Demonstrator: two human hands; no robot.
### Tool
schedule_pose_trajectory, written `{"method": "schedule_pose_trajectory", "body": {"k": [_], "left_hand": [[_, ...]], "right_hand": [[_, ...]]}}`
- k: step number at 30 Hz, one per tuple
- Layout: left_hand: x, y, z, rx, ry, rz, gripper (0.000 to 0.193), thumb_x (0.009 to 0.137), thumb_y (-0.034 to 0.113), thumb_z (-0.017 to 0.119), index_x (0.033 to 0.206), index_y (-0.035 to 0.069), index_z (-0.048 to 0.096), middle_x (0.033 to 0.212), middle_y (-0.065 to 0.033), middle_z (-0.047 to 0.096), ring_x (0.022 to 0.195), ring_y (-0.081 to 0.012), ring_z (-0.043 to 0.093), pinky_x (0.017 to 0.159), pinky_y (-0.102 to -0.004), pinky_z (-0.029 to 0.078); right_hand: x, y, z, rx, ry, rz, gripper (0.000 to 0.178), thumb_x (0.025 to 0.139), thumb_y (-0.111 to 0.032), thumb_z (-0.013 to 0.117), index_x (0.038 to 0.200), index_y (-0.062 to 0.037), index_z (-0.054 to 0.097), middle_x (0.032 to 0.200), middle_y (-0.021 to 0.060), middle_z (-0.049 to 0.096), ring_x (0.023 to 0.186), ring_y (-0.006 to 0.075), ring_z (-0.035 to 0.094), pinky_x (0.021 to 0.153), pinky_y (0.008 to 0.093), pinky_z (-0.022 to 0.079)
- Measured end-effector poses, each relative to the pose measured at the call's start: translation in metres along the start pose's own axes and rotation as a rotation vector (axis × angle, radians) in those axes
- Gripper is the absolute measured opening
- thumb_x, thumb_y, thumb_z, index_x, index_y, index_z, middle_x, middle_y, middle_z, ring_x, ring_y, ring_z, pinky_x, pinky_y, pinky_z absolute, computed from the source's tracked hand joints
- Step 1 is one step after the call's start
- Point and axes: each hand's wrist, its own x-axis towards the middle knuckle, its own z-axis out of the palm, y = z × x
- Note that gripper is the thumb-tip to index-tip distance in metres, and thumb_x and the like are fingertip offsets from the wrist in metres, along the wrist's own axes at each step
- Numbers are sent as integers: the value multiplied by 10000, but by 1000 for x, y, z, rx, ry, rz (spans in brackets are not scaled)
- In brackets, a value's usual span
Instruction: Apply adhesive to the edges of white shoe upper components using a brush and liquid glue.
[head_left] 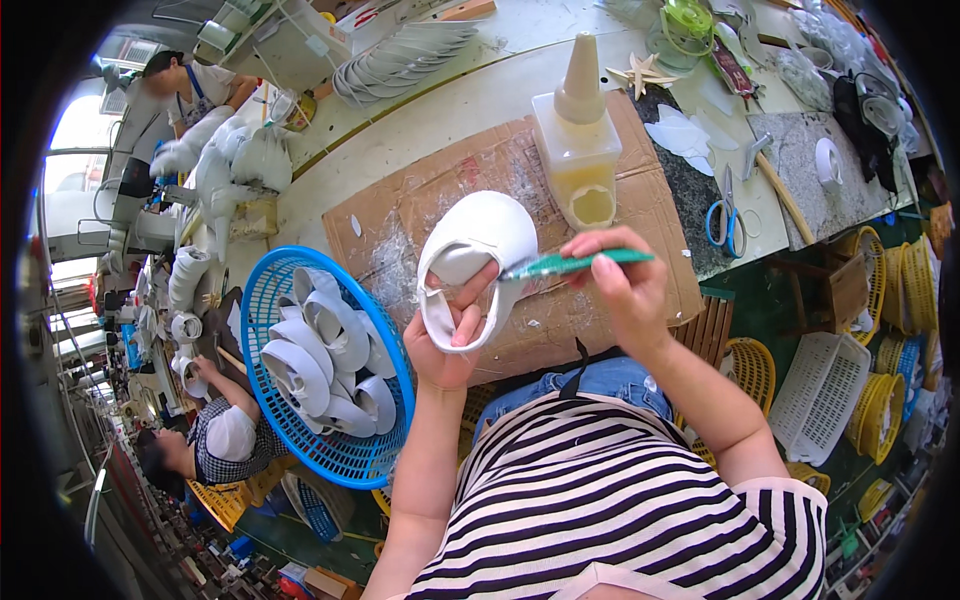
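Observation:
My left hand (442,358) grips a white shoe upper (488,222), its fingers showing through the opening. The upper's rounded toe points away from me, above a brown cardboard sheet (640,190). A green-handled brush (585,261) is pinched in my right hand (630,290), with its dark head against the right edge of the upper's opening. Just beyond stands a squarish, see-through bottle (570,145) with a cone-shaped top and yellowish liquid inside. To the left, a blue plastic basket (398,350) holds several white shoe uppers (325,345).
Right of the cardboard lie blue-handled scissors (727,225) and a wooden-handled hammer (785,198). White pieces (680,135) and a starfish-shaped thing (642,73) lie farther back. Yellow baskets (875,400) and a white crate (820,385) stand at right. Two co-workers (215,440) are at left.

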Motion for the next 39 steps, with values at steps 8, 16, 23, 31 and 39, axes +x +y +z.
{"method": "schedule_pose_trajectory", "body": {"k": [8, 16, 23, 31, 39], "left_hand": [[2, -4, 8, -50, 54, 73, 238, 919, 198, 369, 1094, 132, 516, 1399, -353, 262, 556, -120, 544, 814, -362, 469], [18, 16, -25, 733, 105, 229, 358, 953, 9, 406, 1296, 96, 463, 1345, -140, 464, 1184, -246, 496, 1001, -351, 397], [39, 19, -120, 1276, 281, 170, 220, 915, 18, 511, 1120, 12, 591, 1154, -66, 570, 1078, -136, 517, 920, -261, 388], [-3, 12, -126, 1736, 272, 261, 192, 851, 0, 587, 1035, 36, 633, 1126, -73, 498, 989, -176, 511, 844, -268, 406], [-26, -2, -134, 1843, 252, 223, 243, 809, -39, 598, 1032, 48, 638, 1080, -99, 532, 1000, -252, 525, 851, -316, 418]], "right_hand": [[-14, 4, 18, 131, 226, 17, 213, 908, -172, 510, 957, 24, 578, 892, 133, 642, 732, 164, 634, 665, 286, 528], [-9, 24, -38, -57, 244, 123, 190, 908, -178, 557, 950, 4, 592, 810, 89, 643, 665, 120, 605, 606, 250, 495], [3, 72, -39, -364, 65, 92, 154, 890, -114, 602, 999, -9, 632, 806, 33, 635, 653, 83, 597, 571, 219, 488], [30, 126, -29, -575, -192, -124, 179, 839, -55, 615, 1017, -37, 633, 891, 120, 642, 747, 217, 632, 665, 308, 499], [40, 143, -29, -789, -459, -215, 152, 835, -15, 586, 984, -42, 601, 821, 133, 595, 757, 289, 613, 657, 362, 487]]}}
